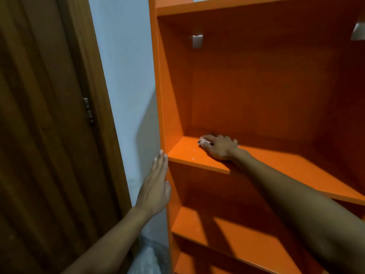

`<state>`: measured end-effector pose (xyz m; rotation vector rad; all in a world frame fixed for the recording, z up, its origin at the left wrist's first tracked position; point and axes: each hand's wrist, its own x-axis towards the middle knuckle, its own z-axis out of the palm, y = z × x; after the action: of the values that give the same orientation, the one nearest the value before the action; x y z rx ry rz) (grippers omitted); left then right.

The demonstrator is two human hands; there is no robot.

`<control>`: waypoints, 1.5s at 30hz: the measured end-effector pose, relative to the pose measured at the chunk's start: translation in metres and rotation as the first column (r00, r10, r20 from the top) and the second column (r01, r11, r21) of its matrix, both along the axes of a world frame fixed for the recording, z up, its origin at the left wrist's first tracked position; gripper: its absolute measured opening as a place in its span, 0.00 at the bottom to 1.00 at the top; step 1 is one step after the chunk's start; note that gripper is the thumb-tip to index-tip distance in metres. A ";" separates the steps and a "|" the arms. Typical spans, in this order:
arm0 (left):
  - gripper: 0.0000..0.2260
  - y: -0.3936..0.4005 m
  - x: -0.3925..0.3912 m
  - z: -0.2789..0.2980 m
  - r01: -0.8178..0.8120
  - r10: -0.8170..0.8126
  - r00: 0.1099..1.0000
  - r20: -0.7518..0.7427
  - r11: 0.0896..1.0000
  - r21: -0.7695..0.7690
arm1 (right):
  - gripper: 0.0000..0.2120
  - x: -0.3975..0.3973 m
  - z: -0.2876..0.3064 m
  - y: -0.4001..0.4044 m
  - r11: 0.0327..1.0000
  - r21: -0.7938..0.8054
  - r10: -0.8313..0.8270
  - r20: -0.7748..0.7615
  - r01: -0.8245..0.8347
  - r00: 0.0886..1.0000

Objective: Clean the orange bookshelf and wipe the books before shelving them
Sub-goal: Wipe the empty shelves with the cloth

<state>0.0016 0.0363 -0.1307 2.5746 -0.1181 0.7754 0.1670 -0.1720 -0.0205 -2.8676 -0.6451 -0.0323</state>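
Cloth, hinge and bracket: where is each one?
cloth (203, 141), head view, white bit peeking from under the right hand's fingers.
door hinge (88, 110), head view, its metal barrel.
white bracket (197, 40), head view, its front face.

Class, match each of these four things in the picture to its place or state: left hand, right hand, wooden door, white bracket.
Things:
1. left hand
2. right hand
3. wooden door
4. white bracket

Places or states:
A. high on the back panel of the bookshelf
B. fingers straight, flat against the bookshelf's outer side
C. on a shelf board, over a small white cloth
D. left of the pale wall

Pairs: 1-B, 2-C, 3-D, 4-A
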 end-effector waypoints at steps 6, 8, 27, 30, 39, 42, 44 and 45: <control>0.35 0.010 0.001 -0.012 -0.075 0.077 0.997 -0.031 0.995 0.061 | 0.19 -0.052 -0.007 0.016 0.972 -0.035 0.237 0.117 -0.234 0.964; 0.36 0.014 0.000 -0.015 -0.078 0.082 0.995 -0.053 0.994 0.074 | 0.20 -0.070 -0.011 0.014 0.936 -0.062 0.351 0.225 -0.346 0.909; 0.39 0.030 0.005 -0.021 0.000 0.006 0.997 -0.075 0.997 0.081 | 0.21 0.082 0.005 0.059 0.778 0.628 0.157 -0.149 -0.030 0.976; 0.37 0.030 0.003 -0.019 0.007 -0.002 0.997 -0.082 0.998 0.068 | 0.21 0.082 0.002 0.078 0.886 0.461 0.143 -0.166 -0.052 0.976; 0.36 0.027 -0.002 -0.021 -0.002 0.001 0.989 -0.148 1.000 -0.006 | 0.18 0.014 0.004 0.075 0.922 0.327 0.221 -0.007 -0.207 0.975; 0.36 0.024 -0.007 -0.026 -0.033 0.029 0.979 -0.201 0.999 -0.019 | 0.21 -0.029 0.002 0.074 0.896 0.285 0.326 0.102 -0.341 0.940; 0.35 0.021 -0.010 -0.031 -0.038 0.029 0.971 -0.236 0.999 -0.036 | 0.20 -0.047 -0.007 0.076 0.879 0.239 0.366 0.213 -0.412 0.906; 0.35 0.019 -0.011 -0.034 -0.038 0.026 0.968 -0.251 0.998 -0.042 | 0.19 -0.054 -0.013 0.077 0.872 0.207 0.384 0.272 -0.443 0.882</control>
<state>-0.0092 0.0556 -0.1645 2.6099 0.0203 0.4511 0.1135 -0.0953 -0.0332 -2.4304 -1.1952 -0.3531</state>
